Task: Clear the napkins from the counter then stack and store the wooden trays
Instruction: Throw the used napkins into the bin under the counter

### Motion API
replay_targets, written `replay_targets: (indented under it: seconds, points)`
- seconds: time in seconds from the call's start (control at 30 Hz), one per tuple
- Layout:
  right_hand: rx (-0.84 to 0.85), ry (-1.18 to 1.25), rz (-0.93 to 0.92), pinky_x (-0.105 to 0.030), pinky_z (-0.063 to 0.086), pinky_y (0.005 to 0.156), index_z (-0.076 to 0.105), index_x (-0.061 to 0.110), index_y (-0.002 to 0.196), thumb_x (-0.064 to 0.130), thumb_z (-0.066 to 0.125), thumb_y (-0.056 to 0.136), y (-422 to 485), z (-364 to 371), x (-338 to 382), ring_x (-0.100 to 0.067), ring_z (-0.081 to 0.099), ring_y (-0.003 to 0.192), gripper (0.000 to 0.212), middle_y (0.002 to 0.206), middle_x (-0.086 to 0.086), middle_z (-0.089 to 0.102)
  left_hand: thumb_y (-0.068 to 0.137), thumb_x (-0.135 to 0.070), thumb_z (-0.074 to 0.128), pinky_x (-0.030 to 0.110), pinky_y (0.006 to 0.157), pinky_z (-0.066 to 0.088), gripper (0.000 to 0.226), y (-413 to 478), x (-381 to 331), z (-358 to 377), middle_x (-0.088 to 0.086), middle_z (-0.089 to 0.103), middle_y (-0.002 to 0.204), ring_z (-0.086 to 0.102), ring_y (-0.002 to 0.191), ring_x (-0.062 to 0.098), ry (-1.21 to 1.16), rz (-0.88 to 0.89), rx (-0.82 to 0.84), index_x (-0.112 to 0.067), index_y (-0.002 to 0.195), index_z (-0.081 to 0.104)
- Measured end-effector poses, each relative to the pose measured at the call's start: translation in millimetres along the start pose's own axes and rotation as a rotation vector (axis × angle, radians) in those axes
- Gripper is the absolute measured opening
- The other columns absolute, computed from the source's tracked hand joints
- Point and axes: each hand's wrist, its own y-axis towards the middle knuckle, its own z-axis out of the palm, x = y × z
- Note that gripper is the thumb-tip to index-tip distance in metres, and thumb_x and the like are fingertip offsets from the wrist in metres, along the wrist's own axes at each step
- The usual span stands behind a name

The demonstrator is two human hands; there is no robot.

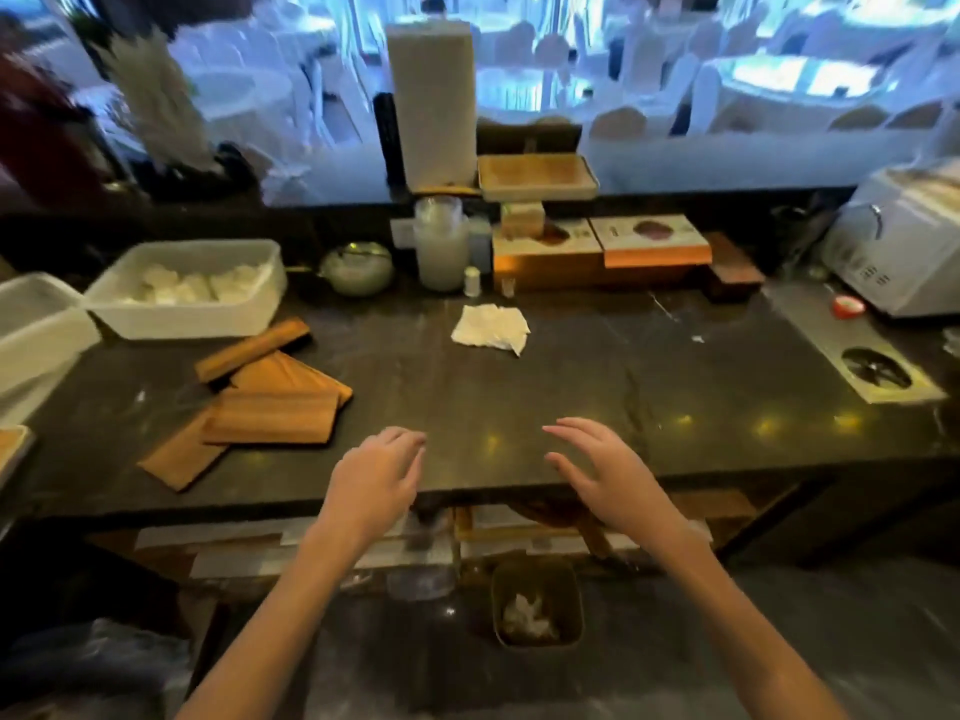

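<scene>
1. The dark counter (571, 387) stretches across in front of me.
2. A white tub (192, 324) sits at its back left with pale folded pieces inside.
3. The wooden trays (275, 418) lie in a loose, overlapping heap on the counter's left, just in front of the tub.
4. My left hand (371, 485) and right hand (605, 475) hover over the near edge, apart from each other, with fingers relaxed and spread, holding nothing.
5. One crumpled napkin (491, 328) lies mid-counter toward the back, beyond both hands and well clear of the trays.

glossy dark counter (519, 387) — wooden trays (270, 402), crumpled paper napkin (491, 328)
</scene>
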Motion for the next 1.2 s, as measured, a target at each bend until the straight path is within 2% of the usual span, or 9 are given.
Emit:
replay_targets:
  seconds: [0.1,0.2,0.27,0.43,0.53,0.77,0.9,1.1,1.2]
  points:
    - [-0.082,-0.089,-0.047,-0.026,0.032,0.113,0.05,0.03,0.137,0.036,0.056,0.094,32.5,-4.5,32.3,-0.006,0.039,0.134,0.043,0.142,0.008,0.049,0.094,-0.034,0.048,0.034,0.085,0.053,0.03,30.8,15.9,-28.3,-0.006,0.064,0.122,0.063,0.104,0.016,0.039,0.051,-0.05,-0.026,0.119,0.062]
    - [-0.138,-0.185,-0.084,-0.023,0.027,0.11,0.051,0.027,0.137,0.036,0.056,0.094,60.5,-3.3,51.8,-0.011,0.041,0.134,0.045,0.142,0.004,0.051,0.095,-0.036,0.047,0.028,0.086,0.05,0.032,57.4,33.7,-49.2,-0.008,0.062,0.125,0.061,0.106,0.01,0.07,0.089,-0.085,-0.029,0.123,0.059]
    - [-0.154,-0.204,-0.067,-0.024,0.025,0.11,0.05,0.027,0.138,0.037,0.056,0.093,74.4,-0.7,57.8,-0.013,0.039,0.136,0.046,0.144,0.002,0.049,0.095,-0.036,0.047,0.029,0.09,0.05,0.033,69.3,45.0,-59.1,-0.007,0.061,0.127,0.06,0.11,0.01,0.062,0.095,-0.097,-0.028,0.125,0.058]
    - [-0.135,-0.177,0.031,-0.034,0.033,0.115,0.047,0.029,0.14,0.038,0.055,0.094,93.8,8.0,58.6,-0.013,0.035,0.139,0.047,0.147,0.003,0.045,0.096,-0.036,0.047,0.03,0.093,0.048,0.033,91.1,65.6,-59.3,-0.005,0.061,0.128,0.06,0.11,0.009,0.022,0.124,-0.089,-0.026,0.125,0.059]
    - [-0.147,-0.18,0.076,-0.031,0.032,0.113,0.047,0.029,0.14,0.038,0.055,0.094,105.3,10.3,50.7,-0.012,0.035,0.139,0.048,0.147,0.004,0.045,0.096,-0.035,0.046,0.032,0.097,0.047,0.033,114.6,76.0,-46.5,-0.006,0.059,0.13,0.058,0.113,0.009,0.006,0.132,-0.036,-0.028,0.126,0.057]
    - [-0.169,-0.197,0.154,-0.035,0.036,0.111,0.046,0.03,0.14,0.045,0.054,0.092,160.2,5.5,5.4,-0.012,0.038,0.137,0.051,0.146,0.004,0.046,0.095,-0.04,0.046,0.031,0.099,0.044,0.034,184.8,85.6,-5.5,-0.008,0.058,0.13,0.055,0.115,0.007,-0.016,0.157,0.06,-0.033,0.127,0.054]
    - [-0.174,-0.238,0.179,-0.036,0.037,0.11,0.046,0.031,0.14,0.051,0.054,0.09,207.5,9.4,-27.2,-0.014,0.04,0.136,0.055,0.144,0.003,0.049,0.094,-0.046,0.045,0.038,0.109,0.035,0.04,231.3,95.8,13.8,-0.005,0.05,0.141,0.044,0.132,0.013,0.028,0.118,0.074,-0.035,0.133,0.047]
    - [-0.104,-0.285,0.224,-0.041,0.022,0.118,0.035,0.036,0.145,0.06,0.047,0.089,278.2,26.8,-75.9,-0.017,0.021,0.146,0.062,0.152,0.005,0.038,0.094,-0.052,0.039,0.044,0.116,0.023,0.05,297.6,108.6,53.2,-0.005,0.038,0.152,0.03,0.142,0.017,0.084,0.069,0.139,-0.037,0.141,0.035]
    - [-0.019,-0.334,0.236,-0.046,0.011,0.121,0.026,0.04,0.148,0.068,0.041,0.087,305.0,36.3,-101.1,-0.02,0.008,0.149,0.069,0.158,0.004,0.028,0.094,-0.055,0.034,0.054,0.117,0.006,0.055,323.1,115.1,76.5,-0.006,0.024,0.159,0.015,0.148,0.02,0.1,0.021,0.238,-0.041,0.146,0.023]
